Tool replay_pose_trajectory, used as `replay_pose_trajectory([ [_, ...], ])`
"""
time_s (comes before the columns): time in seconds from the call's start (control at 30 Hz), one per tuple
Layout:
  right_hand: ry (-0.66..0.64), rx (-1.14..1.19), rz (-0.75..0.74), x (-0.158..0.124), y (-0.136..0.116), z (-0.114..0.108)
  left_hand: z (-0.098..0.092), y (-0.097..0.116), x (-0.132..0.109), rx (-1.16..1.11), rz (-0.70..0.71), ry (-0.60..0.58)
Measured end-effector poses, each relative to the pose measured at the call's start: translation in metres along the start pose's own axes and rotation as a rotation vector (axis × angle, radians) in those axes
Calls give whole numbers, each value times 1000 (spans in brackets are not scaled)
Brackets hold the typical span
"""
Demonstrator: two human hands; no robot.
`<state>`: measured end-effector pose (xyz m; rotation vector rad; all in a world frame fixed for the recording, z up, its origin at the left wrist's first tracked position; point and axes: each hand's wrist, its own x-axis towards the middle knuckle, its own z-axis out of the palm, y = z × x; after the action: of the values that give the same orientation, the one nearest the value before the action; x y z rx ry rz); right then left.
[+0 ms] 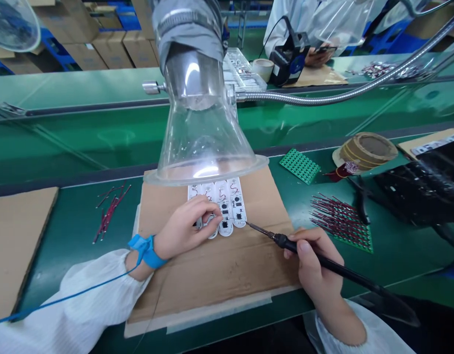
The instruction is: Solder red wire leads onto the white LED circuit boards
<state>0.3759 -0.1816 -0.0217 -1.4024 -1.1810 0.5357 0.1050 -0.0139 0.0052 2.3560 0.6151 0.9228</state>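
Observation:
My left hand rests over a row of white oblong circuit boards, its fingers pinched on a small grey metal piece at the boards' near edge. My right hand holds a black soldering iron like a pen. The iron's fine tip sits at the right board's lower edge, touching it or very close. The boards lie on a brown cardboard sheet. A blue antistatic strap circles my left wrist, and its cord trails off to the lower left.
A clear funnel-shaped fume hood on a flexible metal arm hangs just above the boards. Red-and-black wires lie to the left. Further wires stand in a green board on the right, near pliers. A co-worker's hand works across the bench.

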Motion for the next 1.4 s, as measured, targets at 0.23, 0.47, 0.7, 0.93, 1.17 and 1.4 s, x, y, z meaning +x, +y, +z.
replay_pose_trajectory([
  [0.23,-33,-57,1,-3,3,-3,-1,0,-2,-11,31,9],
  [0.47,-27,-61,7,-3,0,-1,0,-2,-2,-6,55,4],
  [0.7,-46,-35,7,-2,1,-1,1,-3,-3,-11,67,4],
  [0.93,-61,-16,11,-4,4,-3,2,-4,-2,-11,75,1],
  [1.17,-94,-43,-15,0,-2,-1,1,-4,-3,-10,65,-6],
  [1.4,-144,-56,-28,-1,-3,-3,1,-4,-2,-13,63,0],
])
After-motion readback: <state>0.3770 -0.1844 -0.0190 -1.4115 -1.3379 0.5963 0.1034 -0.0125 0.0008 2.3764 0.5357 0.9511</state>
